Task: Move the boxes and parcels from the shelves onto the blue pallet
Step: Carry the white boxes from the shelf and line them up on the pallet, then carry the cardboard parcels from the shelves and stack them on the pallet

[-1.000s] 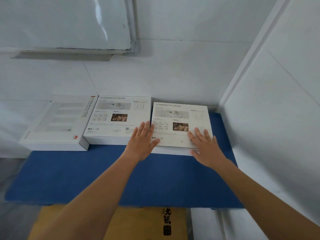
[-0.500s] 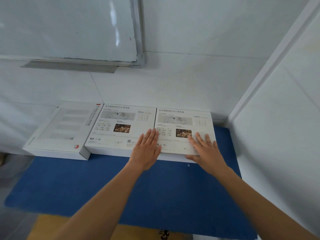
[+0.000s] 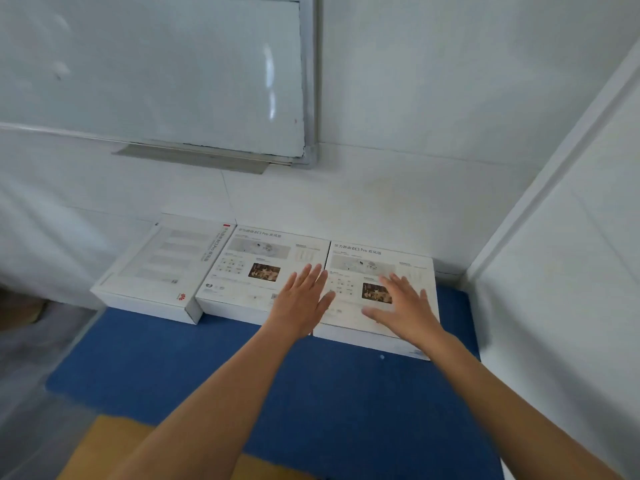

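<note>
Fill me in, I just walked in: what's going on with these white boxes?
A person is lining up white boxes on the blue pallet along the wall. Three lie flat side by side. The left hand rests open where the middle box meets the right box; the right hand lies flat on the right box.

A white tiled wall (image 3: 398, 188) fills the far side, its seams faint. From 10 to 12 o'clock hangs a whiteboard (image 3: 156, 74) in a metal frame, a pale glare streak near its right edge and a grey tray (image 3: 194, 159) along its bottom. At 3 o'clock a second white wall (image 3: 571, 271) meets the first in a corner. At 8 o'clock lies grey floor (image 3: 31, 393), and at 7 o'clock a patch of yellow-brown cardboard (image 3: 114, 441). The light is soft and even
</note>
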